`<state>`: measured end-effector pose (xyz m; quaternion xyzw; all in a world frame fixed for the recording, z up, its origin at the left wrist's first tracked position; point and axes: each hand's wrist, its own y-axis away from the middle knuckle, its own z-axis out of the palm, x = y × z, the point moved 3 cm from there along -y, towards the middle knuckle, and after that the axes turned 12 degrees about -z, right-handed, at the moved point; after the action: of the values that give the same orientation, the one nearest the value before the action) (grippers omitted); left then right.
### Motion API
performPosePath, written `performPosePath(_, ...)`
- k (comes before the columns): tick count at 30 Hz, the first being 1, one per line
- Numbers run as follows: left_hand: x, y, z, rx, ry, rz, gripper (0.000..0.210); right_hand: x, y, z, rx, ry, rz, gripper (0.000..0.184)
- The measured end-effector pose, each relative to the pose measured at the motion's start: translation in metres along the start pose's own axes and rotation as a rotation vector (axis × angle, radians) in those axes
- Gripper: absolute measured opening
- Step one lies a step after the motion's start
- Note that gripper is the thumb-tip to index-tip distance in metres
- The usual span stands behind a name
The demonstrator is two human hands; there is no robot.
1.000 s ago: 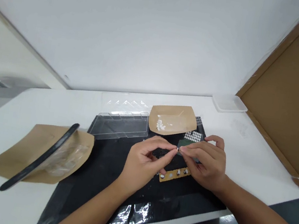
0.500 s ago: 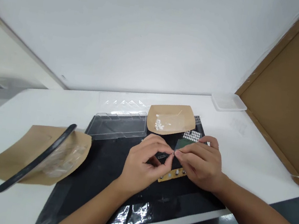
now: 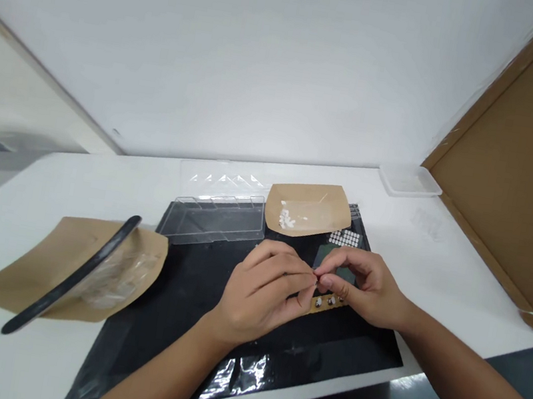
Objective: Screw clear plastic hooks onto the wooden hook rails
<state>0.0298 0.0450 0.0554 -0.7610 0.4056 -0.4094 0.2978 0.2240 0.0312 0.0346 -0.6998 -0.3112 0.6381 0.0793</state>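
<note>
My left hand (image 3: pixel 266 294) and my right hand (image 3: pixel 364 286) meet fingertip to fingertip above a black mat (image 3: pixel 168 312). Both are closed in a pinch around something tiny, mostly hidden by the fingers. Just beneath them a yellowish strip (image 3: pixel 323 304) carries several small shiny round pieces, its left end covered by my left hand. A dark green square (image 3: pixel 346 274) lies behind the right fingers. Beyond it is a sheet of white dots (image 3: pixel 345 238).
A brown paper tray (image 3: pixel 332 196) with small white pieces stands at the mat's back edge, beside a clear plastic case (image 3: pixel 214 225). Left, a long black nail file (image 3: pixel 75 274) lies across another brown tray (image 3: pixel 35 257) holding clear plastic bags. A translucent container (image 3: pixel 411 182) sits back right.
Both hands have shifted slightly right, still pinched together. My left fingers have closed in further, and the right hand's fingers are more arched. The view has moved slightly.
</note>
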Motion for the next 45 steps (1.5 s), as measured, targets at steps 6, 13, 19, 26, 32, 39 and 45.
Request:
performPosePath(6, -0.006, 0.004, 0.005, 0.027, 0.025, -0.022, 0.02, 0.012, 0.004, 0.005, 0.088, -0.127, 0.007, 0.006)
performPosePath(13, -0.009, 0.006, 0.008, -0.023, 0.226, -0.204, 0.022, 0.003, 0.003, 0.003, 0.134, 0.238, -0.244, 0.009)
performPosePath(19, -0.013, 0.01, 0.01, -0.034, 0.378, -0.421, 0.02, -0.012, 0.002, 0.003, 0.097, 0.642, -0.523, 0.018)
performPosePath(26, -0.014, 0.01, 0.011, -0.058, 0.405, -0.492, 0.014, -0.011, 0.003, 0.002, 0.077, 0.692, -0.527, 0.02)
performPosePath(32, -0.015, 0.01, 0.01, -0.053, 0.391, -0.457, 0.017, -0.006, 0.002, -0.001, 0.1, 0.621, -0.415, 0.024)
performPosePath(39, -0.013, 0.009, 0.01, -0.066, 0.331, -0.402, 0.019, -0.004, -0.001, -0.001, -0.005, 0.555, -0.391, 0.022)
performPosePath(45, -0.014, 0.008, 0.009, -0.063, 0.272, -0.329, 0.017, -0.005, -0.002, -0.001, -0.069, 0.535, -0.349, 0.009)
